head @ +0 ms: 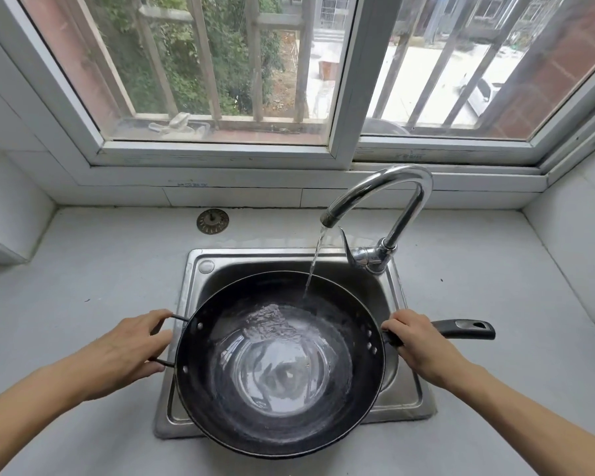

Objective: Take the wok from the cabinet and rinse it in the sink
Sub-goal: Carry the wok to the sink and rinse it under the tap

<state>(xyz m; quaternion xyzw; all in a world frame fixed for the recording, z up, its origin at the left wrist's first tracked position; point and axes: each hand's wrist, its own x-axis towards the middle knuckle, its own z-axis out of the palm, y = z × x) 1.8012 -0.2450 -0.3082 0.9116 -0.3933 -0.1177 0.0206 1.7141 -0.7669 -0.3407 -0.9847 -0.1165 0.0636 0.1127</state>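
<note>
Gripping wok [279, 365] handles, left hand [124, 352], right hand [418, 341], over sink [200, 269].

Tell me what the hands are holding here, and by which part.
Both hold the wok over the sink. The left hand grips its wire loop handle; the right hand grips the long black handle near the rim.

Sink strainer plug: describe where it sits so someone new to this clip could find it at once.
Start at the steel sink below the window and look past its back left corner onto the grey countertop. The sink strainer plug lies there, near the wall, left of the running faucet. It is the only small round slotted metal disc on the counter.
</note>
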